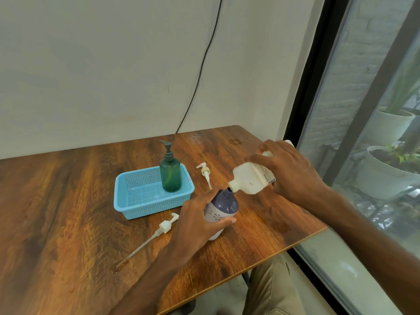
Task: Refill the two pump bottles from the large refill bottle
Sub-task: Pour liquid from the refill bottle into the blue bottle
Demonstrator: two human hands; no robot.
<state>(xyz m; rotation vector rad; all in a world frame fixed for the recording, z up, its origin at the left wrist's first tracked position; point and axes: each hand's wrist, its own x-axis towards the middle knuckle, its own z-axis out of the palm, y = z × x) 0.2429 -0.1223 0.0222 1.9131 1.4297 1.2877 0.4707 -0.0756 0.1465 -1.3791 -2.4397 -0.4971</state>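
Pour step on. Right hand [288, 169] grips refill bottle [250, 178], tipped, spout at open neck of purple bottle [223, 205], centre frame on worktop [68, 201]. Left hand [200, 221] wraps purple bottle, steadying. No stream visible. Green bottle [170, 173], pump on, stands in blue basket [127, 196]. Two loose pumps [164, 226] lie nearby. Next, likely: tip further, keep spout over neck.

Wooden table [68, 201]: basket [127, 201], loose pumps [164, 226].

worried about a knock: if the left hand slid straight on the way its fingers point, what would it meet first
Probably the refill bottle, whose neck hangs just past the purple bottle that the left hand holds. Depth from one view is unclear.
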